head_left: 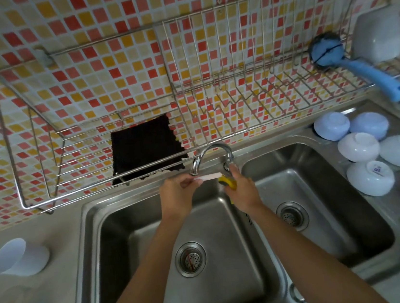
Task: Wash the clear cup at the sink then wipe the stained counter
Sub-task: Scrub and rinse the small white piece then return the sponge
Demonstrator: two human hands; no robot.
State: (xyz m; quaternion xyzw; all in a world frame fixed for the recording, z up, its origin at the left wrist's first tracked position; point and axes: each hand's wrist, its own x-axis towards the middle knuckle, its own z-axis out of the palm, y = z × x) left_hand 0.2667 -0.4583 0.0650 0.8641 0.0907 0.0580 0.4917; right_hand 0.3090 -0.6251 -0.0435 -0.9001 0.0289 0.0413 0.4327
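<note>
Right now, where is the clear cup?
In the head view, the clear cup stands on the counter left of the sink, apart from both hands.

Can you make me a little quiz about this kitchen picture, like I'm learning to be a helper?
1. True or false: the clear cup sits inside the sink.
2. What does the right hand hold? A) yellow sponge B) blue brush C) bowl
3. Fill in: the black cloth hangs on the wire ____.

Key: 1. False, it is on the counter, left of the sink. 2. A. 3. rack.
</note>
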